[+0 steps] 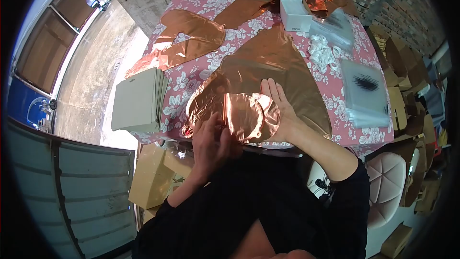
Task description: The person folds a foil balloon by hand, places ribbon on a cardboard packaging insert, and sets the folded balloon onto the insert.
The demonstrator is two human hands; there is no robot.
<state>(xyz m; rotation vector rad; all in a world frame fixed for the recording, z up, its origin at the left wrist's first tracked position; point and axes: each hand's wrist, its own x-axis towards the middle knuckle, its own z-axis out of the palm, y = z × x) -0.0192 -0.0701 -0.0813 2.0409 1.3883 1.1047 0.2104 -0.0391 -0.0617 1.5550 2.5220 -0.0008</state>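
A copper-coloured foil balloon (258,74) lies flat in front of me, with a shiny part folded over at the near edge of the table. My right hand (281,112) rests on it, palm down and fingers stretched out, beside the rounded end of the folded foil (247,115). At the left side of that fold is my left hand (211,141), its fingers bent in and closed at the foil's edge. The fingertips are partly in shadow. Crumpled foil (206,97) bulges up just beyond the left hand.
A stack of grey cards (136,100) stands at the left edge of the flowered tablecloth (184,84). More foil balloons (191,43) lie farther back. On the right are a white box (294,15), white ribbon (322,52) and clear plastic bags (366,93).
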